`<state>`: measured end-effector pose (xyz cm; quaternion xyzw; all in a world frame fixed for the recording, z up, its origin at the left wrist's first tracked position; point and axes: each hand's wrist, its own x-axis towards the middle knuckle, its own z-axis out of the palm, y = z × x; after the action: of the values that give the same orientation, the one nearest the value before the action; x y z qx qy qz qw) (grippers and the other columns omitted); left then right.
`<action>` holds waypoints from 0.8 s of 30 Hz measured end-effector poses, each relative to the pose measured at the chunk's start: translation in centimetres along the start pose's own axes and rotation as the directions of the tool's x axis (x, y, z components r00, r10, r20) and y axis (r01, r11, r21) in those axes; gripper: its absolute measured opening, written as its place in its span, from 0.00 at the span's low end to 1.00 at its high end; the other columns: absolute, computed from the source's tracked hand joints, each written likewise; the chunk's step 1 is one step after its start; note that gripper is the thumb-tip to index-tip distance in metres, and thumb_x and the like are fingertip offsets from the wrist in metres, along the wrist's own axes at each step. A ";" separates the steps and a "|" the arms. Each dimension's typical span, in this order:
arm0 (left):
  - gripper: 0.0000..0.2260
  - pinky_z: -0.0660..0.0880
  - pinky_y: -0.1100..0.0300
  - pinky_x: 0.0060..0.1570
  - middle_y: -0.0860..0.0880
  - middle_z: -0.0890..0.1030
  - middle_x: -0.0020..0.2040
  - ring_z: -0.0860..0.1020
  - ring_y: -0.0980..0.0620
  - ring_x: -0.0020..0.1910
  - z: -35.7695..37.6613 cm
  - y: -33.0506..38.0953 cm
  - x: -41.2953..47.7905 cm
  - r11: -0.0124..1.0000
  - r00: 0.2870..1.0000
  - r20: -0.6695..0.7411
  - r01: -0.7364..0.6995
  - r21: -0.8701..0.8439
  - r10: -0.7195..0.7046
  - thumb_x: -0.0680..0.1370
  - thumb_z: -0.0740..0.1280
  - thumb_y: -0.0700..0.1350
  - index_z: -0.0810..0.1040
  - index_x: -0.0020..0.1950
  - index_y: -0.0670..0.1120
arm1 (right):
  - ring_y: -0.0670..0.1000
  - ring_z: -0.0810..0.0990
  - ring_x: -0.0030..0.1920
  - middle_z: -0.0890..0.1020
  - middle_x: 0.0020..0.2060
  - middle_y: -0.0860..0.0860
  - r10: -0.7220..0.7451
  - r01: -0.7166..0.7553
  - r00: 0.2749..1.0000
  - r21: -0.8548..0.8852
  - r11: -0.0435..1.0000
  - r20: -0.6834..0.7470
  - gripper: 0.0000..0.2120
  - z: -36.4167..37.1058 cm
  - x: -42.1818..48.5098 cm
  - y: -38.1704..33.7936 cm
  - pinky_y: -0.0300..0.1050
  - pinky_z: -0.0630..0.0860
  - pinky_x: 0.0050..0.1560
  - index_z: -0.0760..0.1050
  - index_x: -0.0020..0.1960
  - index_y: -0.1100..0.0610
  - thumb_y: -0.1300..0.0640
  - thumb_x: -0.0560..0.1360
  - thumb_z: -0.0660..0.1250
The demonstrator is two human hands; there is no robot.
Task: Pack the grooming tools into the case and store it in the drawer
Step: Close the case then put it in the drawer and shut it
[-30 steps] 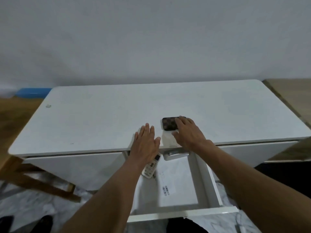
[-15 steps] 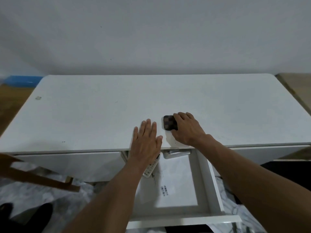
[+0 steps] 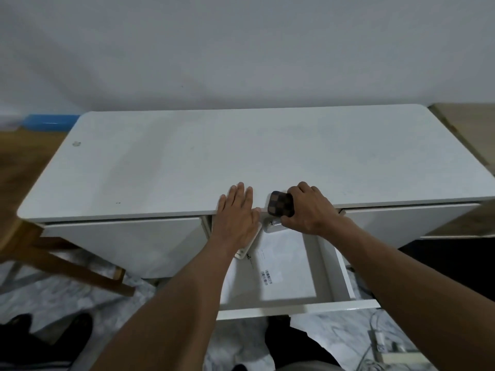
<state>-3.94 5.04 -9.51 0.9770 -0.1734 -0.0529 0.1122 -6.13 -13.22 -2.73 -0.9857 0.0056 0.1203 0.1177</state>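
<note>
A small brown checkered case is gripped by my right hand at the front edge of the white desk, tilted and lifted off the top. My left hand lies flat and open on the desk edge just left of the case. Below both hands the middle drawer stands pulled out, with a white envelope lying inside it. A white remote and a small silver object lie at the back of the drawer, partly hidden by my hands.
Shut drawer fronts flank the open one. A wooden leg slants at the left over the marbled floor. A wooden surface borders the desk on the right. Cables and a power strip lie on the floor at lower right.
My right hand has closed around the case and drawn it from the desk top to the front edge, lifting and tilting it. My left hand stays flat on the edge.
</note>
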 end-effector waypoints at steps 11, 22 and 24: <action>0.26 0.42 0.49 0.76 0.45 0.47 0.80 0.43 0.47 0.79 0.3 0.4 -1.5 0.999 0.999 -0.007 0.033 -0.033 -0.033 0.83 0.45 0.54 0.48 0.79 0.46 | 0.58 0.72 0.61 0.74 0.59 0.54 -0.059 0.063 0.994 -0.041 0.997 0.091 0.29 5.1 -4.3 0.9 0.53 0.76 0.57 0.70 0.63 0.56 0.45 0.65 0.69; 0.28 0.43 0.48 0.76 0.45 0.49 0.80 0.45 0.47 0.79 2.1 0.5 -1.6 0.997 0.991 -0.130 0.050 0.054 -0.043 0.82 0.43 0.58 0.49 0.79 0.46 | 0.59 0.72 0.58 0.73 0.59 0.56 -0.046 0.067 0.970 -0.079 0.995 0.239 0.31 10.4 -1.0 1.8 0.56 0.76 0.57 0.68 0.64 0.58 0.46 0.67 0.71; 0.30 0.44 0.47 0.76 0.44 0.50 0.80 0.47 0.47 0.79 2.5 0.4 -1.5 0.998 0.987 -0.157 0.049 0.043 -0.041 0.81 0.42 0.59 0.51 0.79 0.45 | 0.58 0.71 0.59 0.72 0.59 0.56 -0.040 0.061 0.966 -0.072 0.996 0.255 0.32 11.3 -0.2 2.0 0.56 0.76 0.58 0.68 0.65 0.57 0.46 0.67 0.72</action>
<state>-5.88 4.70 -11.70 0.9842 -0.1432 0.0253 0.1012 -9.04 -12.52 -13.84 -0.9660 -0.0394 0.2423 0.0812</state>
